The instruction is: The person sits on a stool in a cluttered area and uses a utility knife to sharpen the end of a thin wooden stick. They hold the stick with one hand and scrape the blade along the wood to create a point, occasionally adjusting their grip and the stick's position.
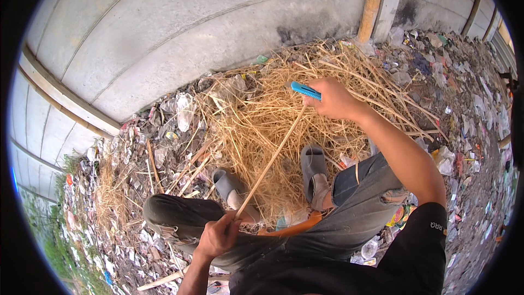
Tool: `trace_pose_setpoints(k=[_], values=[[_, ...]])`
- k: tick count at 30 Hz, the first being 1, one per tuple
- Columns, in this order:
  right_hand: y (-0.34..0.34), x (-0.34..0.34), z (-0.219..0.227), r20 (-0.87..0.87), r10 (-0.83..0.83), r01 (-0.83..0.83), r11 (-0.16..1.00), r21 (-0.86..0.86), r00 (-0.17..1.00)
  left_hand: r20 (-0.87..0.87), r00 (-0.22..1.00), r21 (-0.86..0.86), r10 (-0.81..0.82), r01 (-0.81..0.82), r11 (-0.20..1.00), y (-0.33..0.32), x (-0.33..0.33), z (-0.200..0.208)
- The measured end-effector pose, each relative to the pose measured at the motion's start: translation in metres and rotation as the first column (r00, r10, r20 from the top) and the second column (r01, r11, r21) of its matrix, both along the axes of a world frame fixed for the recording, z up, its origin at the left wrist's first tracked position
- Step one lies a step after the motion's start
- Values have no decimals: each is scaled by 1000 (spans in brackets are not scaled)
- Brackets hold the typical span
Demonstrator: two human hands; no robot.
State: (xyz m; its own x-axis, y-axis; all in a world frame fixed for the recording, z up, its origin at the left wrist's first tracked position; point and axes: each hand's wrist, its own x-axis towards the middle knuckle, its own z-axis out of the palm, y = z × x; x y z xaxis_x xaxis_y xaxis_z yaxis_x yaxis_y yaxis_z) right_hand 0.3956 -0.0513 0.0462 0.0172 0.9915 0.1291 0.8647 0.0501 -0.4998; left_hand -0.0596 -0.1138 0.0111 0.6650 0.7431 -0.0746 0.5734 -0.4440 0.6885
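Observation:
A long, thin bamboo strip [275, 155] runs slantwise between my hands, above my feet. My left hand [217, 236] is closed around its near end by my left knee. At the far end, my right hand [332, 98] grips a blue utility knife [305, 90] whose tip points away to the left. The strip's far end reaches the fingers of that hand; whether the blade touches it I cannot tell. Beneath the strip lies a heap of straw-coloured shavings [245, 117].
Grey sandals [314, 166] are on my feet at the heap's near edge. Longer strips [390, 90] lie on the heap's right side. A concrete wall [229, 27] with a wooden post [373, 5] stands behind. Litter [475, 131] covers the surrounding ground. Something orange [295, 226] is under me.

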Motion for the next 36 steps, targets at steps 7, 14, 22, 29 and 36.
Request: trace_pose_setpoints(k=[7,14,22,29,36], values=[[3,16,-24,-487,-17,40,998,38,873,33,998,-7,-45,45,999,7,-7,8],[-12,18,-13,-959,-184,10,982,-186,217,70,996,23,-53,52,998,9,-11,5],[-9,7,-3,-56,53,-48,995,83,997,35,995,196,-89,80,977,11,-10,2],[-14,-7,14,-55,6,-20,971,-240,998,-15,990,300,-137,135,944,12,-14,1],[-4,23,-21,-718,15,-47,999,-25,696,15,995,270,-97,90,959,11,-18,1]])
